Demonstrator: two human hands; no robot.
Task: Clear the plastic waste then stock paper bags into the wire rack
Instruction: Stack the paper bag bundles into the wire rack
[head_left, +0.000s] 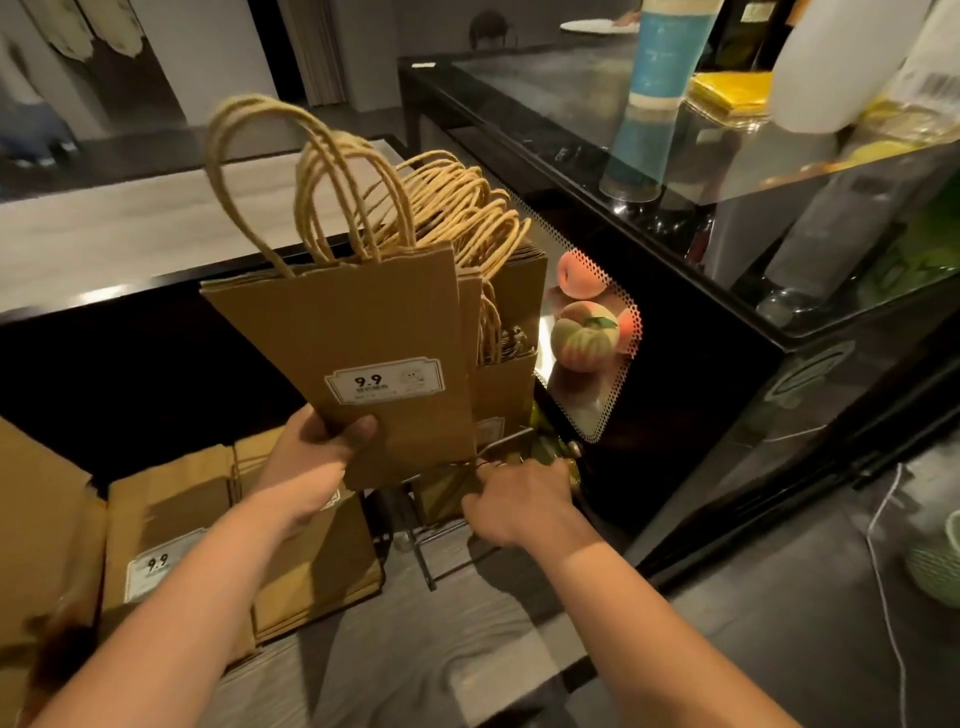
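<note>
My left hand (317, 457) grips the bottom of a stack of brown paper bags (358, 332) with twine handles and a "9.9" label, held upright and tilted left above the wire rack (441, 519). More brown bags (511, 312) stand upright in the rack behind it. My right hand (514, 499) holds the rack's top wire at its front right, fingers curled over it. Another pile of labelled bags (218, 535) lies flat on the counter at the lower left. No plastic waste is visible.
A black glass display case (727, 322) stands right of the rack, with peaches (582, 332) inside. On top are a blue cup stack (660, 93) and white bottles (831, 67). A cardboard box (36, 519) sits far left. White string (883, 545) trails at right.
</note>
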